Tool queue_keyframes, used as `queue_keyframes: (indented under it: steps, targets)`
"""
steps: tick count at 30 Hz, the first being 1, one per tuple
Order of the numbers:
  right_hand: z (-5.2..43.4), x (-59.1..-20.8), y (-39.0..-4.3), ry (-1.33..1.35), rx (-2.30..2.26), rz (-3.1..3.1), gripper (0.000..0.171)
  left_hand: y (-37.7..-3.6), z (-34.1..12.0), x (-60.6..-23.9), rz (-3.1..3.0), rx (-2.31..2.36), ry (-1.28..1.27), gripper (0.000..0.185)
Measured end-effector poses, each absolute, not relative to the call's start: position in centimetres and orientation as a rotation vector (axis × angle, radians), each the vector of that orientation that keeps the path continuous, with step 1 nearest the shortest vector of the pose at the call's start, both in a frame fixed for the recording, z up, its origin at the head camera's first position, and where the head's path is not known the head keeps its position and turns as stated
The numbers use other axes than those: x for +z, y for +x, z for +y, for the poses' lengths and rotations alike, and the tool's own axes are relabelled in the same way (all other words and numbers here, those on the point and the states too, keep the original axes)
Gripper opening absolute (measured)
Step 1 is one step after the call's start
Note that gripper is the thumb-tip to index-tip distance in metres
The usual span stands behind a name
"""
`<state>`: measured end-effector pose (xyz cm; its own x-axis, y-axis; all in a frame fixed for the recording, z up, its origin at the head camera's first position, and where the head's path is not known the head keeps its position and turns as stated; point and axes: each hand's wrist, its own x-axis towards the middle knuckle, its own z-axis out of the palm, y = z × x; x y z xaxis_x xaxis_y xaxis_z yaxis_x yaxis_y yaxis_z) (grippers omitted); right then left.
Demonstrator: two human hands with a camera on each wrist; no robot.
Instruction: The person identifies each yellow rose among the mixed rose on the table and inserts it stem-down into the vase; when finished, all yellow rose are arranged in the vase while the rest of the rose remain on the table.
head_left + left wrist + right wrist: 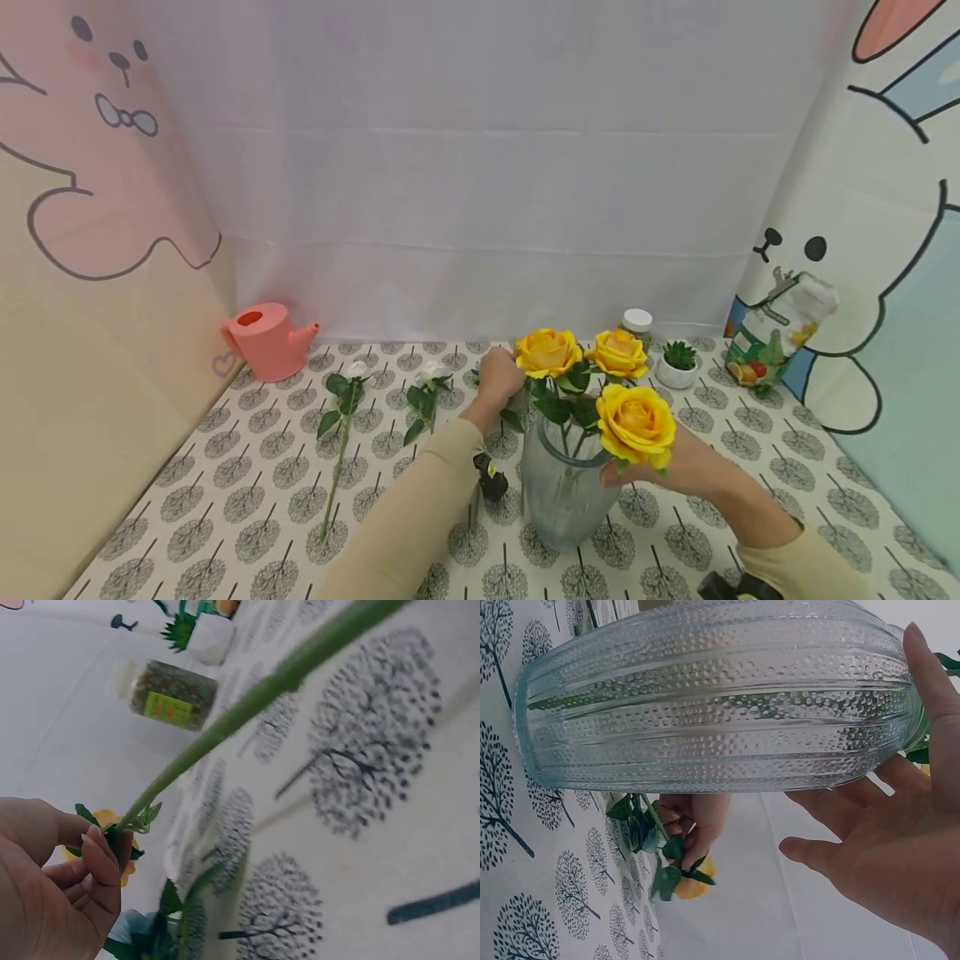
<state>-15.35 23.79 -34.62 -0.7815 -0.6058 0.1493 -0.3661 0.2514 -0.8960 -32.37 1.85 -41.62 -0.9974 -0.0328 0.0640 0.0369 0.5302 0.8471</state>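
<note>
Pinching the green stem of a yellow rose just under its bloom, my left hand has thumb & fingers curled round it; that rose stands w/ two other yellow roses in the ribbed glass vase, which sits on the worktop near the front, about centre. My right hand is beside the vase on its right, fingers straight & spread wide, palm facing the glass; it's right at the glass, but I can't tell for sure if it touches.

Two white-budded flower stems lie flat on the tree-print cloth, left of the vase, apart from it. A small black object lies just beside the vase, by my left sleeve. Back left corner: pink watering can. Back right: white-lidded jar w/ green label, small succulent in a white pot beside it, & a printed pouch leaning against the rabbit-print backdrop.
</note>
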Motion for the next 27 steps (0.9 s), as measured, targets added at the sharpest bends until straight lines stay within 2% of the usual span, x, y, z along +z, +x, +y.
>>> queue_keyframes:
  steps: [6, 13, 19, 27]
  targets:
    - [23.6, -34.7, -15.4, -0.941, -1.56, 2.35, 0.056, -32.0, 1.4, -40.4, -2.601, -1.679, -0.035, 0.027]
    - [23.7, -34.8, -15.6, -0.832, -1.542, 2.301, 0.059, -30.6, -1.1, -39.3, -2.338, -2.204, -0.04, 0.037]
    - [23.8, -34.6, -15.7, -0.753, -1.486, 2.344, 0.055, -29.2, -3.7, -37.8, -2.059, -2.437, -0.079, 0.026]
    - [23.7, -34.7, -15.6, -0.781, -1.493, 2.329, 0.049, -26.6, -7.5, -34.2, -1.753, -2.68, -0.168, 0.015]
